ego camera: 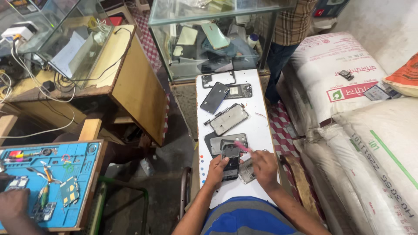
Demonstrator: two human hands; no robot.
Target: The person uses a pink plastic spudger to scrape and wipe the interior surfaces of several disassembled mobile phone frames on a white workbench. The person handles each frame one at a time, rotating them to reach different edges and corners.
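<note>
My left hand (pixel 216 169) grips a dark opened phone body (pixel 230 162) lying on a narrow white board (pixel 257 126). My right hand (pixel 262 164) holds a thin pink tool (pixel 242 146) whose tip points at the top of that phone. A small metal frame part (pixel 247 170) lies under my right hand. Farther up the board lie a grey back cover (pixel 226 142), a silver phone frame (pixel 228 119), a dark blue phone back (pixel 214 97) and a black frame (pixel 238 91).
A glass display case (pixel 209 39) with phone parts stands beyond the board. Large white sacks (pixel 370 130) are stacked at right. At left is a wooden desk (pixel 126 82) and a blue repair mat (pixel 48 182) where another person's hand (pixel 15 204) works. A person stands at the back.
</note>
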